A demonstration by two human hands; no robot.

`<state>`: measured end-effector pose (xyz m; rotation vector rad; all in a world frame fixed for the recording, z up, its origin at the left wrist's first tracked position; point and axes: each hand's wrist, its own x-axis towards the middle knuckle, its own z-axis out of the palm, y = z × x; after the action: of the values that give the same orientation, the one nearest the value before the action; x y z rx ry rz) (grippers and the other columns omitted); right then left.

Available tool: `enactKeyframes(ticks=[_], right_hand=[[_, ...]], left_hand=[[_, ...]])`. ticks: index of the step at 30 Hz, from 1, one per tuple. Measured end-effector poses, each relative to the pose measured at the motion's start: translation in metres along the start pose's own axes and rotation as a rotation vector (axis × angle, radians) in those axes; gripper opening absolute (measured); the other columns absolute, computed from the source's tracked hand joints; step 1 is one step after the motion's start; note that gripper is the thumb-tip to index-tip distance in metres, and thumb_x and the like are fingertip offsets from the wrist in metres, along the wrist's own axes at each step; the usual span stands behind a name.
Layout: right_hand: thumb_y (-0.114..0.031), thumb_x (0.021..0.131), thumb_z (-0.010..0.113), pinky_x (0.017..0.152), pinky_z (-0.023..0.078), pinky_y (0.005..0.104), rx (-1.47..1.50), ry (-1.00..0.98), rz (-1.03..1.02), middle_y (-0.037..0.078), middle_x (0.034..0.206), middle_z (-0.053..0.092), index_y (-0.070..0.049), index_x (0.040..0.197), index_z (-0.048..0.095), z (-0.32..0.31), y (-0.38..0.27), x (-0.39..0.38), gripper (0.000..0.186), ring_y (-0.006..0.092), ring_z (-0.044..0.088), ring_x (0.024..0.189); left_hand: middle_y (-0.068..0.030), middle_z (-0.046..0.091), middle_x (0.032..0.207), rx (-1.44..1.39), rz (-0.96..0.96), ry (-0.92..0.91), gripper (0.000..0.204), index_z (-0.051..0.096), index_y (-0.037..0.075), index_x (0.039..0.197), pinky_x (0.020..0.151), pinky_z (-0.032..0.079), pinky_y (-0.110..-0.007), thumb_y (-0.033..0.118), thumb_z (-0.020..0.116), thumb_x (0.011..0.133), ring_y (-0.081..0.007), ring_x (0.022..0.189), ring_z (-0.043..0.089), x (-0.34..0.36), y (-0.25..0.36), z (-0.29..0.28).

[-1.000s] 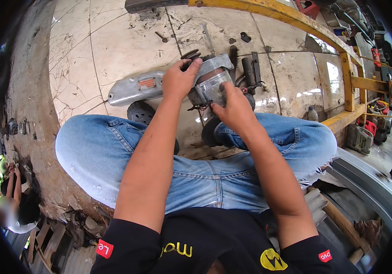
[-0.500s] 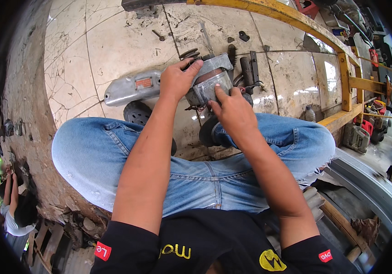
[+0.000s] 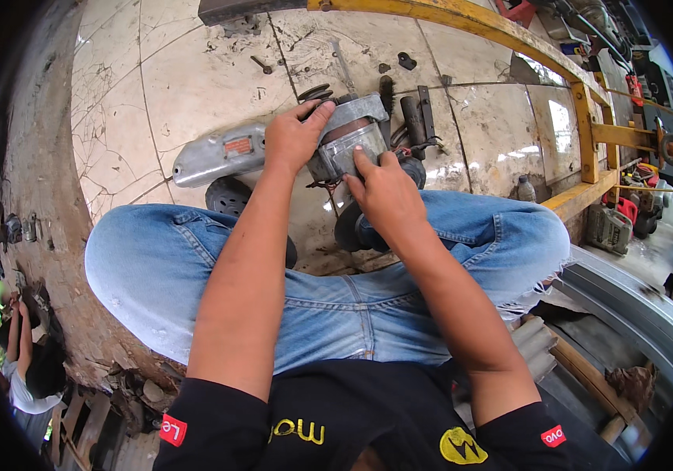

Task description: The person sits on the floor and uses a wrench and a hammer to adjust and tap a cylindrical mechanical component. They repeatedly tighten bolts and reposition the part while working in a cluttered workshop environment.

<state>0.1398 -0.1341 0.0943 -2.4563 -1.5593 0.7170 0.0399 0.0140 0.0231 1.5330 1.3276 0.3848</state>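
A grey metal electric motor (image 3: 342,149) with a brownish band round its middle rests on the tiled floor between my feet. A dark grooved pulley (image 3: 314,93) sits at its far left end. My left hand (image 3: 297,133) is closed at that end, its thumb and fingers gripping beside the pulley; the fingertips are partly hidden. Against the near right side of the motor's casing, my right hand (image 3: 387,188) holds it, with the index finger along the top and the thumb lower down. To the left lies a long silver metal cover (image 3: 218,155) with a red label.
Beyond the motor lie a screwdriver (image 3: 343,67), a dark brush (image 3: 386,96), a metal tube (image 3: 412,119) and a bolt (image 3: 261,64). A yellow metal frame (image 3: 470,23) spans the far right. A small bottle (image 3: 525,187) stands near my right knee. Another person (image 3: 30,361) sits far left.
The whole view has shifted slightly, so things appear a little farther left. Both hands keep nearly the same hold on the motor.
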Motion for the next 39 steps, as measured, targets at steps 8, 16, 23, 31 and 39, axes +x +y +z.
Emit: enactKeyframes(ticks=[8, 16, 23, 31, 39], right_hand=[[-0.031, 0.093, 0.063, 0.076, 0.056, 0.0469, -0.021, -0.040, 0.023, 0.024, 0.107, 0.059, -0.005, 0.134, 0.056, -0.004, -0.001, 0.003, 0.049, 0.0407, 0.067, 0.088], [-0.030, 0.092, 0.065, 0.075, 0.056, 0.0469, 0.005, 0.008, -0.016, 0.026, 0.104, 0.059, -0.005, 0.132, 0.058, 0.002, -0.001, 0.003, 0.049, 0.0420, 0.067, 0.085], [-0.029, 0.091, 0.067, 0.074, 0.056, 0.0474, 0.019, 0.058, -0.043, 0.026, 0.102, 0.060, -0.004, 0.131, 0.059, 0.000, -0.003, 0.005, 0.048, 0.0428, 0.067, 0.084], [-0.028, 0.090, 0.067, 0.074, 0.056, 0.0479, 0.056, 0.036, -0.037, 0.027, 0.101, 0.060, -0.003, 0.129, 0.060, -0.004, -0.002, 0.009, 0.047, 0.0443, 0.066, 0.085], [-0.029, 0.090, 0.067, 0.076, 0.055, 0.0489, 0.044, 0.013, -0.027, 0.028, 0.102, 0.060, -0.003, 0.128, 0.060, -0.006, -0.001, 0.004, 0.046, 0.0455, 0.066, 0.086]], left_hand=[[-0.0202, 0.071, 0.113, 0.059, 0.011, 0.005, 0.057, 0.073, 0.011, 0.118, 0.093, 0.050, -0.033, 0.056, 0.072, 0.084, -0.0274, 0.108, 0.068, -0.007, 0.009, -0.002], [-0.0194, 0.071, 0.113, 0.033, 0.013, 0.006, 0.057, 0.073, 0.010, 0.117, 0.094, 0.049, -0.033, 0.057, 0.071, 0.084, -0.0275, 0.108, 0.068, -0.006, 0.007, -0.002], [-0.0202, 0.071, 0.111, 0.015, 0.029, 0.041, 0.059, 0.073, 0.009, 0.116, 0.092, 0.051, -0.036, 0.058, 0.071, 0.083, -0.0312, 0.105, 0.069, -0.005, 0.004, 0.003], [-0.0201, 0.071, 0.112, 0.011, 0.031, -0.006, 0.057, 0.073, 0.010, 0.117, 0.093, 0.050, -0.034, 0.056, 0.071, 0.084, -0.0288, 0.107, 0.068, -0.002, 0.003, 0.002], [-0.0182, 0.071, 0.115, 0.022, 0.012, -0.044, 0.056, 0.072, 0.008, 0.118, 0.095, 0.049, -0.032, 0.054, 0.071, 0.085, -0.0259, 0.110, 0.067, -0.003, 0.010, 0.000]])
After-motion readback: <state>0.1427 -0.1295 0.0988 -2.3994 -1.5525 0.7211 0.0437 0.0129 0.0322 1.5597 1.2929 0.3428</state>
